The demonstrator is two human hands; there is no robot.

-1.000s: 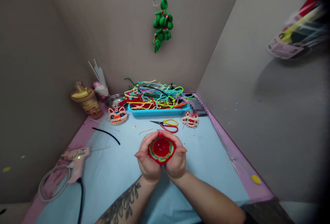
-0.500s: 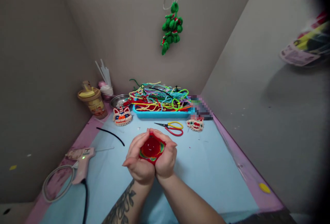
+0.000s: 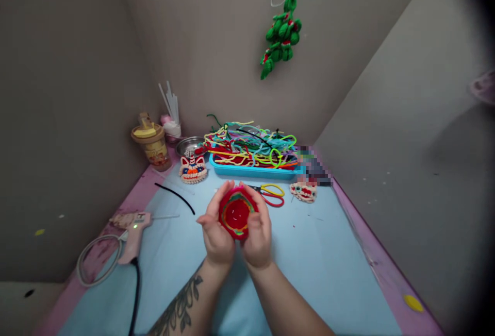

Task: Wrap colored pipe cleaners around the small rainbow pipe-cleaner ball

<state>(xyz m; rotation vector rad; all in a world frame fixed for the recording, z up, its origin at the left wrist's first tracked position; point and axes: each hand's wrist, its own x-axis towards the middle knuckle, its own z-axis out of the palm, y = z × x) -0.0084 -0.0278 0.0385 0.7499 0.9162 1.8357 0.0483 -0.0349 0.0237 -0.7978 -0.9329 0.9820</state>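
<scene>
A small round red bowl-shaped piece (image 3: 236,217) sits between my two hands, its hollow side facing me, with green and orange bands inside a red rim. My left hand (image 3: 218,230) curves around its left side, thumb pointing outward. Around the right side wraps my right hand (image 3: 258,233), with the thumb over the rim. Both palms hide its underside. Just beyond my right fingers lie scissors (image 3: 273,195) with one yellow and one red handle, the blades partly covered.
Behind stands a blue tray (image 3: 255,172) heaped with colourful fuzzy stems. Lion-face pieces (image 3: 193,171) flank it, one each side. On the left are a pink glue gun (image 3: 135,235) with a cable, a black stem (image 3: 176,197), a lidded cup (image 3: 152,145) and a metal bowl (image 3: 190,146).
My hands have opened somewhat around the red bowl-shaped piece and tilted it, so more of its rim and inner bands shows. The camera view has turned slightly left.
</scene>
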